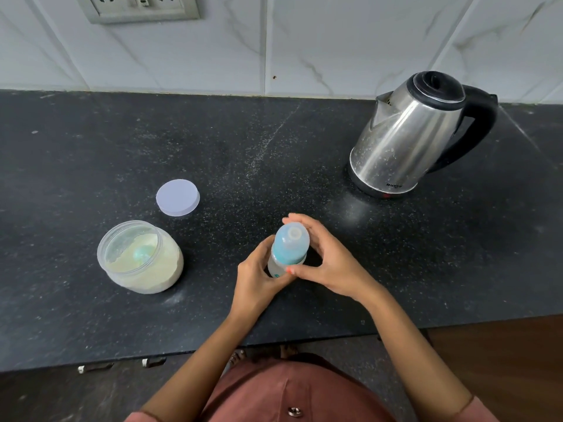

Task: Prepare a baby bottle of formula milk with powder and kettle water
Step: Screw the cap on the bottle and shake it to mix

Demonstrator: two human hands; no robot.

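Head view gives you one of each thing on the black countertop, and your two hands meet on the single baby bottle, upright toward the front of the counter, about midway along. Your left hand is wrapped round the bottle's lower body, and your right hand curls fingers and thumb about the blue collar under the cloudy cap, so both are grasping it. Left of the bottle, apart from it, sits one clear powder jar, open at the top and well filled with pale powder, with one teal scoop in it. One round pale lid lies flat just behind the jar, not touching it. One steel kettle with a black handle stands at the back right, well apart from the bottle, its lid down. Your fingers cover most of the bottle's body, so you cannot tell what it holds, nor whether its base rests on the stone. Only part of the scoop shows, blurred through the jar wall. The lettering low on the kettle is too small to read surely. One socket plate on the tiled wall is cut off by the top edge.
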